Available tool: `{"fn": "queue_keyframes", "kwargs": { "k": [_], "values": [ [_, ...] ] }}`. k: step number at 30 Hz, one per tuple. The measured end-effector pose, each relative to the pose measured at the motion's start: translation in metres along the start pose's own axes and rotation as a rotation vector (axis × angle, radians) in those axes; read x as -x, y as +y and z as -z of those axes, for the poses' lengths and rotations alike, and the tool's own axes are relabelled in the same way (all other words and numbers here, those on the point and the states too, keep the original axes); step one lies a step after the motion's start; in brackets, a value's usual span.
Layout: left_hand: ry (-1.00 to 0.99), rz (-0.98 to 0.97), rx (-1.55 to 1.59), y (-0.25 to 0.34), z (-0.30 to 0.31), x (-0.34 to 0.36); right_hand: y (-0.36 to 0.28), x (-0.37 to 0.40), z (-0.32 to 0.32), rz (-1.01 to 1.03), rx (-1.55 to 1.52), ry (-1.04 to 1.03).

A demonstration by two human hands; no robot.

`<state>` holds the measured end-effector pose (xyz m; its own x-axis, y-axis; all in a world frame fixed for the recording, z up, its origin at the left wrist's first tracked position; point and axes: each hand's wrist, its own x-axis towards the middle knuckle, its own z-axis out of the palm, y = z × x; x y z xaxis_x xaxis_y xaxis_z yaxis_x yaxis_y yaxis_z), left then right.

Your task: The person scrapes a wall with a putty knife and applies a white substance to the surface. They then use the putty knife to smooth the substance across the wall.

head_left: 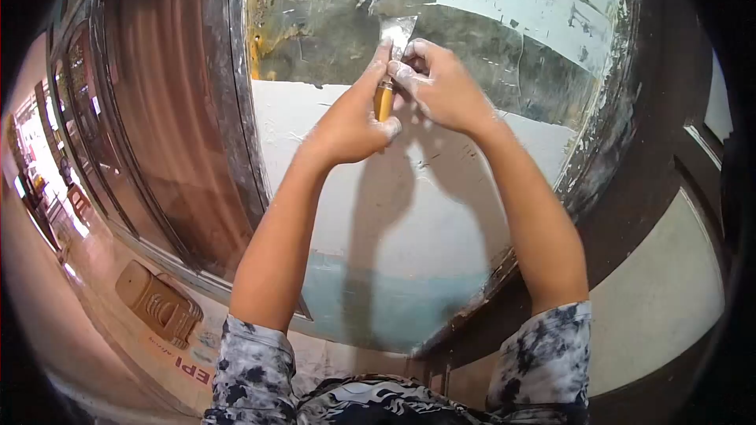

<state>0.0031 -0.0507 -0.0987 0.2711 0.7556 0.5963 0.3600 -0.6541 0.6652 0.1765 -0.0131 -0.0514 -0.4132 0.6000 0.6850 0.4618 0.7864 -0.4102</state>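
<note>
Putty knife (384, 102) with a yellow handle and flat, white-smeared metal blade sat within your grip, blade uppermost. Your left hand (345, 130) was closed around the handle, its index finger along the blade, probably to steady it; your right hand (453, 98) pinched near the blade's base, likely bracing it from the other side. Behind the grip was a patchy grey-and-white wall (331, 39). No container could be made out beside the grip.

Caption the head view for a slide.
Left hand and right hand hold a putty knife, blade up, before a partly coated wall.
</note>
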Motion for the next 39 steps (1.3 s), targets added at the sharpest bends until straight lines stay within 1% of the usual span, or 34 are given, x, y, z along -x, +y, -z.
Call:
{"fn": "queue_keyframes", "kwargs": {
  "k": [1, 3, 4, 5, 7, 8, 9, 10, 11, 13, 15, 17, 18, 19, 21, 23, 25, 26, 27, 29, 30, 31, 33, 35, 37, 39],
  "values": [
    [0.005, 0.008, -0.002, -0.01, -0.007, -0.006, -0.001, -0.002, 0.012, 0.001, -0.006, -0.007],
    [0.334, -0.377, -0.485, -0.038, -0.02, -0.02, -0.005, -0.007, 0.04, 0.164, 0.466, 0.157],
    [0.364, -0.291, -0.513, -0.028, -0.025, -0.017, 0.002, -0.016, 0.058, 0.275, 0.515, 0.331],
    [0.368, -0.284, -0.515, -0.019, -0.03, -0.016, 0.011, -0.029, 0.079, 0.388, 0.561, 0.507],
    [0.424, -0.043, -0.769, -0.006, -0.04, -0.017, 0.025, -0.053, 0.133, 0.324, 0.874, 0.586],
    [0.549, -0.139, -0.856, -0.015, -0.048, -0.02, 0.02, -0.054, 0.148, 0.336, 0.926, 0.649],
    [0.557, -0.134, -0.864, -0.017, -0.05, -0.024, 0.021, -0.055, 0.161, 0.348, 0.976, 0.715],
    [0.589, -0.18, -0.894, -0.019, -0.051, -0.028, 0.035, -0.062, 0.176, 0.449, 1.2, 0.788],
    [0.62, -0.229, -0.922, -0.02, -0.053, -0.032, 0.055, -0.067, 0.182, 0.454, 1.192, 0.792],
    [0.617, -0.187, -0.926, -0.011, -0.056, -0.038, 0.07, -0.067, 0.183, 0.669, 1.224, 0.87],
    [0.636, -0.231, -0.903, -0.006, -0.058, -0.044, 0.075, -0.073, 0.186, 0.654, 1.194, 0.865],
    [0.655, -0.236, -0.923, -0.002, -0.059, -0.048, 0.073, -0.071, 0.184, 0.667, 1.174, 0.884],
    [0.665, -0.252, -0.937, 0.0, -0.061, -0.049, 0.075, -0.069, 0.181, 0.629, 1.178, 0.906],
    [0.671, -0.249, -0.943, 0.001, -0.063, -0.048, 0.077, -0.071, 0.181, 0.635, 1.171, 0.908],
    [0.602, -0.171, -0.925, 0.0, -0.068, -0.039, 0.078, -0.071, 0.184, 0.647, 1.162, 0.905],
    [0.599, -0.155, -0.932, 0.0, -0.07, -0.04, 0.077, -0.071, 0.183, 0.645, 1.187, 0.926],
    [0.672, -0.261, -0.951, 0.0, -0.066, -0.046, 0.074, -0.069, 0.181, 0.575, 1.168, 0.901],
    [0.664, -0.235, -0.945, 0.001, -0.066, -0.046, 0.076, -0.072, 0.185, 0.655, 1.068, 0.878],
    [0.664, -0.226, -0.95, 0.003, -0.067, -0.043, 0.077, -0.072, 0.184, 0.657, 1.06, 0.873],
    [0.623, -0.167, -0.937, 0.004, -0.071, -0.039, 0.079, -0.07, 0.183, 0.564, 1.104, 0.872],
    [0.668, -0.219, -0.941, 0.002, -0.073, -0.039, 0.074, -0.07, 0.181, 0.527, 1.046, 0.825],
    [0.67, -0.221, -0.94, 0.001, -0.073, -0.042, 0.07, -0.066, 0.176, 0.528, 1.047, 0.827],
    [0.73, -0.381, -0.921, 0.006, -0.069, -0.05, 0.06, -0.056, 0.162, 0.48, 1.058, 0.911],
    [0.742, -0.399, -0.921, 0.016, -0.073, -0.061, 0.064, -0.057, 0.163, 0.485, 1.058, 0.925],
    [0.752, -0.353, -0.954, 0.022, -0.08, -0.07, 0.063, -0.058, 0.165, 0.49, 1.085, 0.896],
    [0.733, -0.344, -0.955, 0.022, -0.087, -0.07, 0.062, -0.058, 0.161, 0.487, 1.047, 0.927]
  ]
}}
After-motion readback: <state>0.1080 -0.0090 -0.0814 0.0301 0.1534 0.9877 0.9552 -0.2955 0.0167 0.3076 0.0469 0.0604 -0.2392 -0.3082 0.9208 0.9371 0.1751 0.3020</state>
